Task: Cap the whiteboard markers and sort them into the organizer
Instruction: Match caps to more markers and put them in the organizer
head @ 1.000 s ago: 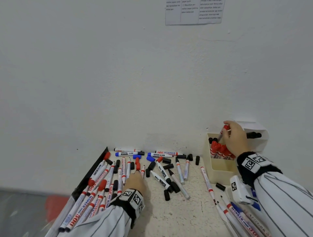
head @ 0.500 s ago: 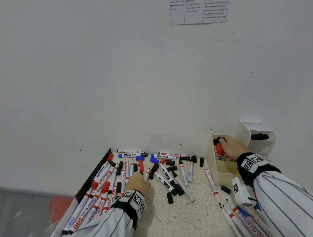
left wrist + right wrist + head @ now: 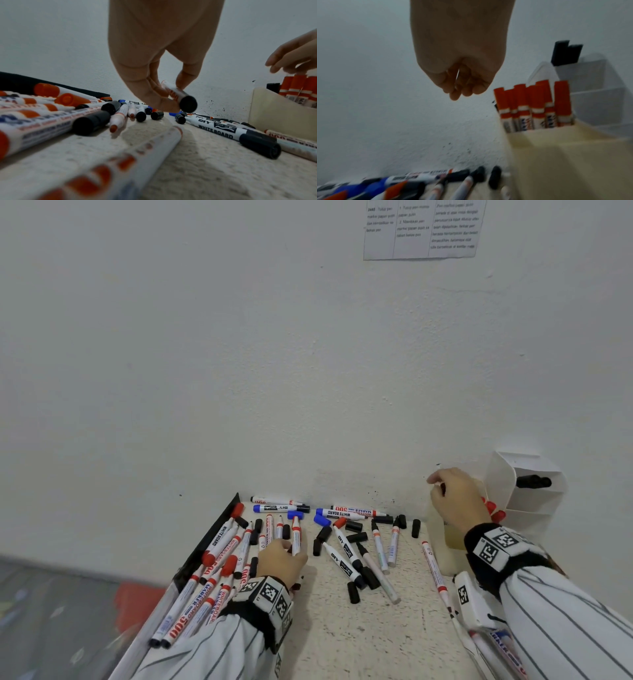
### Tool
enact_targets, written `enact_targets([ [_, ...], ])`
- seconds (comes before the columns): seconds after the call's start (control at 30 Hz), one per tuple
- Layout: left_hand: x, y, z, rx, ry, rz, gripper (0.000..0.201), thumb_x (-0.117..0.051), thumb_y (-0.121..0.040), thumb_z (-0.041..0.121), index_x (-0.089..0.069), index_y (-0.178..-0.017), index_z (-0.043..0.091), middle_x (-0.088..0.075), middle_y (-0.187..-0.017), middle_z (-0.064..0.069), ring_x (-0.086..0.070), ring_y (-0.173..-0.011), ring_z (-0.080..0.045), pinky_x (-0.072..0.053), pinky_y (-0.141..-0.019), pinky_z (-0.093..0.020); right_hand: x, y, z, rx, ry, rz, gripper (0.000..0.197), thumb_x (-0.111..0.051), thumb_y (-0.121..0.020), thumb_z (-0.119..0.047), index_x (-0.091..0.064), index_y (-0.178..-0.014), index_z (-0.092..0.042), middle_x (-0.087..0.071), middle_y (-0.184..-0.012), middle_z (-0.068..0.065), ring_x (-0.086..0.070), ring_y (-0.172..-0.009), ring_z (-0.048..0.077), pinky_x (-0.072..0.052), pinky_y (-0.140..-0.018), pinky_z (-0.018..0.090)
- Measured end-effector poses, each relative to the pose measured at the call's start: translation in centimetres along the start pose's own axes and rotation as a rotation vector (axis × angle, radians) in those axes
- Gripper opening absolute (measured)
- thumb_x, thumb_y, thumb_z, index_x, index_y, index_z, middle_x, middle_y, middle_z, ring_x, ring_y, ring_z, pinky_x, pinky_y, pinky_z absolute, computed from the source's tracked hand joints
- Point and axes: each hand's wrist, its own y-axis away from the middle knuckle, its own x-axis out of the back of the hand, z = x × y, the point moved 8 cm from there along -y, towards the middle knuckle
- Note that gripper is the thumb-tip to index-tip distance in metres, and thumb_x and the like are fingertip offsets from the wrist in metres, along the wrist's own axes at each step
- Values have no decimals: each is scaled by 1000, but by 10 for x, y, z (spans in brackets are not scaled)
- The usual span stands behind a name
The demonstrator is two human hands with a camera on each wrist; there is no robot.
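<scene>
My left hand (image 3: 291, 546) pinches a white marker with red print (image 3: 296, 537) (image 3: 178, 95) among the loose pile, lifted just off the table; its black butt end faces the left wrist camera. My right hand (image 3: 436, 485) (image 3: 464, 90) hovers over the cream organizer (image 3: 442, 546) (image 3: 556, 155) with fingers loosely curled and nothing in them. Several red-capped markers (image 3: 534, 105) (image 3: 295, 86) stand upright in that organizer. A white organizer compartment (image 3: 527, 501) behind it holds black markers (image 3: 532, 482).
Uncapped and capped markers (image 3: 346, 553) and loose black caps (image 3: 352, 592) and blue caps (image 3: 322, 520) litter the speckled tabletop (image 3: 342, 642). A black strip (image 3: 212, 539) runs along the table's left edge. More markers (image 3: 435, 570) lie by my right forearm. The wall stands close behind.
My right hand lowered a red-capped marker into the cream organizer, let it go and rose out empty. My left hand closed on a marker in the pile and lifted it slightly.
</scene>
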Motion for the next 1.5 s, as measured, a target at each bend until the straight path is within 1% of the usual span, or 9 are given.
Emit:
enact_targets([
  [0.17, 3, 9, -3, -21, 80, -41, 41, -60, -88, 26, -52, -125, 9, -60, -116, -8, -60, -101, -19, -51, -93, -34, -60, 38, -34, -8, -97, -349, 14, -51, -90, -9, -59, -88, -20, -60, -85, 1, -52, -70, 12, -40, -60, 19],
  [0.33, 0, 24, -8, 45, 304, -183, 23, -58, -89, 20, -52, -111, 13, -59, -96, -6, -65, -81, -20, -59, -73, -36, -120, 90, -60, -22, 2, -714, 17, -63, -86, -30, -52, -73, -25, -51, -82, -8, -46, -69, 3, -38, -59, 15],
  [0.57, -55, 88, -11, 222, 392, -817, 14, -45, -89, 7, -48, -102, 6, -58, -91, -16, -65, -68, -26, -58, -61, -36, -154, 120, -74, 15, 161, -743, 22, -64, -81, -25, -44, -73, -25, -51, -89, -1, -48, -78, 12, -42, -68, 20],
  [0.7, -58, 82, -14, 166, 338, -595, 6, -49, -87, 8, -51, -93, 8, -61, -80, -11, -60, -55, -20, -51, -54, -29, -149, 118, -67, -22, 130, -720, 22, -58, -82, -18, -41, -70, -26, -47, -82, -3, -47, -76, 11, -39, -62, 18],
  [0.93, -29, 44, -6, -83, -40, -191, 10, -52, -90, 26, -48, -95, 19, -53, -91, 2, -51, -84, -14, -40, -66, -21, -128, 113, -44, -124, -46, -662, 11, -61, -84, -19, -50, -83, -22, -53, -87, -2, -50, -80, 12, -38, -61, 17],
  [1.1, -38, 43, -3, -155, -71, -149, 9, -51, -89, 12, -48, -94, 19, -58, -102, -4, -49, -85, -14, -37, -71, -21, -110, 108, -38, -126, -293, -497, 32, -56, -88, -13, -55, -117, -27, -52, -93, -1, -52, -76, 8, -37, -55, 11],
  [1.23, -47, 46, 5, -246, -56, -121, 19, -48, -88, 4, -55, -98, 18, -55, -101, -2, -49, -88, -12, -39, -71, -17, -97, 106, -31, -128, -290, -359, 20, -53, -91, -13, -57, -105, -27, -44, -84, -5, -44, -76, 12, -32, -61, 17],
  [1.37, -56, 45, 12, -306, -111, -155, 24, -46, -91, 4, -57, -109, 15, -51, -102, 2, -48, -94, -12, -41, -83, -20, -97, 111, -28, -125, -294, -388, 27, -51, -91, -5, -57, -103, -29, -41, -102, -1, -42, -98, 12, -36, -90, 23],
  [1.5, -57, 41, 8, -299, -146, -129, 21, -46, -92, 7, -56, -108, 16, -49, -100, 2, -47, -93, -12, -43, -89, -24, -100, 111, -25, -110, -279, -368, 28, -56, -86, -1, -55, -101, -25, -44, -95, -1, -41, -75, 0, -35, -67, 10],
])
